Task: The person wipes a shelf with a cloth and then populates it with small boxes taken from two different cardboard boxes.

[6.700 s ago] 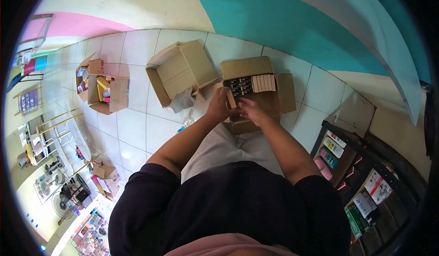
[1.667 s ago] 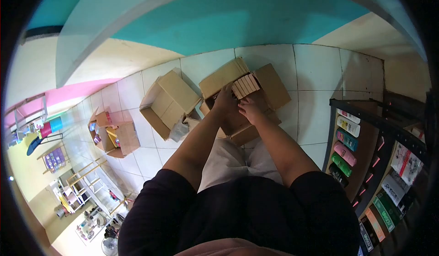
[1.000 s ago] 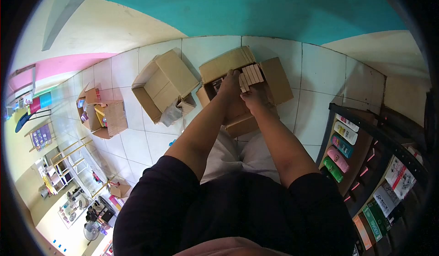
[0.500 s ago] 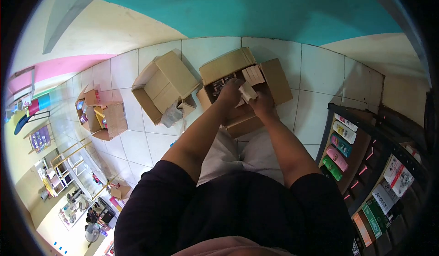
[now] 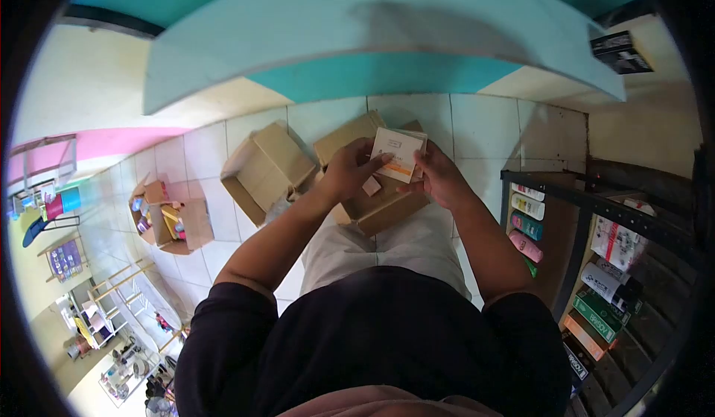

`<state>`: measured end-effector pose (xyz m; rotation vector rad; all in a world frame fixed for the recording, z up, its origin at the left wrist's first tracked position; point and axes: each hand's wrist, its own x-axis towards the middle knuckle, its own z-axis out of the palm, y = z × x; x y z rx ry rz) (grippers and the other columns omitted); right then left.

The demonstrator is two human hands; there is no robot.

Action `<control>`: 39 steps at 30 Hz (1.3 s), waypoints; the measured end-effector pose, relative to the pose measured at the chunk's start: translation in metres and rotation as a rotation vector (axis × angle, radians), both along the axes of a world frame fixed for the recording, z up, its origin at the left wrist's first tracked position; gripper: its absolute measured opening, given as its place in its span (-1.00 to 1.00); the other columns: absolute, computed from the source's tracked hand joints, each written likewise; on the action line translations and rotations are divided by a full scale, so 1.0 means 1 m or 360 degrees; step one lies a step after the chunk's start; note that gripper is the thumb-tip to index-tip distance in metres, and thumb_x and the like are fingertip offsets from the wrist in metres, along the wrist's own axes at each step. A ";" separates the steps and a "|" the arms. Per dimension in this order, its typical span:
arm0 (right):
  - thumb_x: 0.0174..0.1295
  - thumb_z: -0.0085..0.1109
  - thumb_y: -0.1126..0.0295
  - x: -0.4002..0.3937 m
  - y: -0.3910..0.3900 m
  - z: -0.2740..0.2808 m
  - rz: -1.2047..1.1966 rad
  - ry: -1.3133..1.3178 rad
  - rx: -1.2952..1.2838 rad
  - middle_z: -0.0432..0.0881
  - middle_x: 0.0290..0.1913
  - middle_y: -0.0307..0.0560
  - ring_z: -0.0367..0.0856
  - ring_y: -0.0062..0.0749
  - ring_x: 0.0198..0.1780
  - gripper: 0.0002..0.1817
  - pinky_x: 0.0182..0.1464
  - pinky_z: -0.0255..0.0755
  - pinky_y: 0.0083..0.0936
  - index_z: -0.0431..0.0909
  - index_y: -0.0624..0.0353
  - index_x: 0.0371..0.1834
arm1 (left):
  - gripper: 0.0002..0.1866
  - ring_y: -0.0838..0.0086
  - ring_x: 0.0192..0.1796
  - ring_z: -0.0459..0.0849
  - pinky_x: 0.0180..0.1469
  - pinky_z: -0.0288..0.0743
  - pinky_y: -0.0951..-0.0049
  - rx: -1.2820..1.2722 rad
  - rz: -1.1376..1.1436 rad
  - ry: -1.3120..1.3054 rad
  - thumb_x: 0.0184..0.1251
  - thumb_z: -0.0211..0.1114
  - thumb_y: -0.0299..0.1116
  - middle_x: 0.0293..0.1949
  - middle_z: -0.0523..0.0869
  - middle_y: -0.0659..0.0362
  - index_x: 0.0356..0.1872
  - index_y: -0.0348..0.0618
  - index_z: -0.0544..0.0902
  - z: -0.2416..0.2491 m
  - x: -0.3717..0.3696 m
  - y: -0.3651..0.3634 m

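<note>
A small stack of flat white boxes (image 5: pixel 397 143), with dark print and an orange band, is held between my two hands above an open carton. My left hand (image 5: pixel 351 169) grips the left edge, its thumb lying across the front. On the opposite side, my right hand (image 5: pixel 441 175) has its fingers wrapped around the right edge. Below them stands the open cardboard carton (image 5: pixel 387 212), its flaps spread. A small pinkish box (image 5: pixel 372 186) shows inside it; my hands and the stack hide much of the rest.
Left of the carton is a second open cardboard box (image 5: pixel 261 167) with clear plastic beside it. Farther left, another box (image 5: pixel 195 227) contains colourful items. A dark rack (image 5: pixel 566 201) with bottles and packs stands right. A pale shelf (image 5: pixel 298 52) juts out ahead.
My hands have lifted the flat boxes up out of the carton, turning their printed face toward me. The view has shifted, bringing the pale shelf ahead into sight.
</note>
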<state>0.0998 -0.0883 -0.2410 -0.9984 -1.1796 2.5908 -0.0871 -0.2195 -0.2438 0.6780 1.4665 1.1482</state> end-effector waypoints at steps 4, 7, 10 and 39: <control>0.40 0.30 0.27 -0.001 0.005 0.070 0.0022 0.0221 0.0187 0.52 0.21 -0.06 0.60 -0.30 0.21 -0.40 0.12 0.70 -0.33 0.27 0.21 0.39 | -0.62 0.50 -0.03 0.71 0.04 0.62 0.43 0.0100 0.0017 0.0006 0.56 0.22 -0.29 0.00 0.74 0.10 0.20 -0.38 0.51 0.077 -0.004 -0.008; 0.43 0.25 0.32 0.002 0.008 0.123 0.0103 0.0269 0.0186 0.51 0.25 -0.05 0.60 -0.30 0.23 -0.42 0.12 0.71 -0.34 0.25 0.21 0.42 | -0.68 0.54 0.06 0.67 0.11 0.59 0.43 0.0233 0.0002 -0.0203 0.61 0.15 -0.33 0.05 0.71 0.14 0.20 -0.32 0.48 0.130 -0.010 -0.018; 0.45 0.21 0.34 0.013 0.008 0.162 0.0095 0.0352 0.0195 0.52 0.26 -0.03 0.61 -0.30 0.20 -0.45 0.10 0.71 -0.33 0.26 0.20 0.44 | -0.65 0.49 0.09 0.69 0.07 0.63 0.45 0.0292 -0.0001 -0.0341 0.58 0.17 -0.38 0.09 0.70 0.11 0.25 -0.31 0.46 0.165 -0.022 -0.030; 0.45 0.16 0.36 -0.075 -0.016 0.256 0.0238 0.0581 0.1004 0.61 0.16 -0.11 0.60 -0.38 0.18 -0.52 0.18 0.53 -0.34 0.33 0.17 0.38 | -0.58 0.53 -0.17 0.74 -0.06 0.61 0.49 0.0735 0.0867 0.0866 0.26 0.49 -0.41 -0.14 0.80 0.16 0.11 -0.32 0.66 0.270 -0.191 -0.053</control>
